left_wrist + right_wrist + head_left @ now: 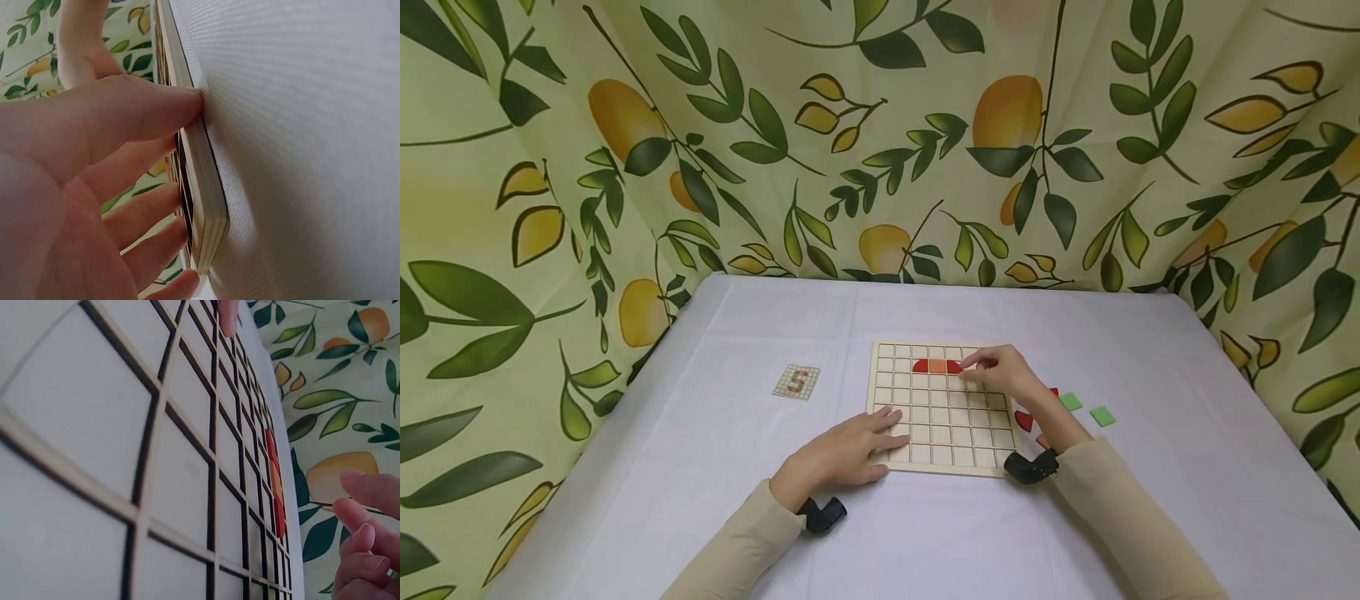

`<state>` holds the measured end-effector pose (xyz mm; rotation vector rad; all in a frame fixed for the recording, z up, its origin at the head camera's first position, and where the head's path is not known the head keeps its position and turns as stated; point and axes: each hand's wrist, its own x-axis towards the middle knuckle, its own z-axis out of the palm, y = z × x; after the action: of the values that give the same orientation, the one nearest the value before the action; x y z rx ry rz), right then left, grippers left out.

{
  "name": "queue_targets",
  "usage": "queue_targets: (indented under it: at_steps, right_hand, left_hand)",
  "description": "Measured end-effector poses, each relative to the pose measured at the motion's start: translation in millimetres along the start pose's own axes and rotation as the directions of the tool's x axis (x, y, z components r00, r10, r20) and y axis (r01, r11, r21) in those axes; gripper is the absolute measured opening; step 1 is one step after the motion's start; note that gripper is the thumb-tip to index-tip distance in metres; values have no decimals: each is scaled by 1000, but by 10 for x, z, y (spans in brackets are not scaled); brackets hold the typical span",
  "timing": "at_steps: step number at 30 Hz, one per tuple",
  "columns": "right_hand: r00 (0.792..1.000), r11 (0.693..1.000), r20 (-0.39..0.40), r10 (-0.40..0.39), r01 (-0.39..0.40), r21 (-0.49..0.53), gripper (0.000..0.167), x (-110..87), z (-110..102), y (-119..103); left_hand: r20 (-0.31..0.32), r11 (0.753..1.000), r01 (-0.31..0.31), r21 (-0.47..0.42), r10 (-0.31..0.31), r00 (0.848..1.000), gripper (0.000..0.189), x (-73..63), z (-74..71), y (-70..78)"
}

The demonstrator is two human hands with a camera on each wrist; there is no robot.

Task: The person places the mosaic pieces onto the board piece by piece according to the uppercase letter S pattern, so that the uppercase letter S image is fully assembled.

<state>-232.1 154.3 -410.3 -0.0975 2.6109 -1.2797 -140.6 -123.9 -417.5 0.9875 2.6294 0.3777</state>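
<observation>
A pale wooden grid board (940, 433) lies flat on the table. In one of its upper rows sit a rounded red piece (921, 366), an orange square (937, 366) and a second rounded red piece (953, 367), side by side. My right hand (1000, 371) hovers just right of that second red piece; in the right wrist view its fingers (369, 550) bend loosely, with nothing seen between them. Spread fingers of my left hand (842, 450) rest on the board's lower left, while the thumb touches its edge (209, 219) in the left wrist view.
Left of the board lies a small card (797, 382) with a coloured grid pattern. Loose pieces lie to the right, partly behind the right forearm: green squares (1102, 415), a red piece (1024, 421) and an orange one (1042, 440). A leaf-patterned curtain (880, 167) hangs behind the white-covered table.
</observation>
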Motion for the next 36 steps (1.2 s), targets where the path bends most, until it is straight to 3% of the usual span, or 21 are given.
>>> queue_targets:
  at_steps: [12,19,27,36]
  right_hand:
    - [1000,1000,-3,-21,21,15,30,-188,-63,127]
    - [999,999,-12,31,-31,25,33,-319,-154,202]
    - [999,998,-14,30,-30,58,39,-500,-288,380]
    - [995,998,-74,68,-69,-11,42,-700,-444,553]
  left_hand:
    - [-8,1000,-9,-2,9,1000,50,10,12,-8]
    - [-3,1000,7,-5,-7,1000,49,6,7,3]
    - [-7,1000,4,-3,-4,1000,49,7,24,-7]
    - [-10,1000,4,-17,-4,1000,49,6,30,-13]
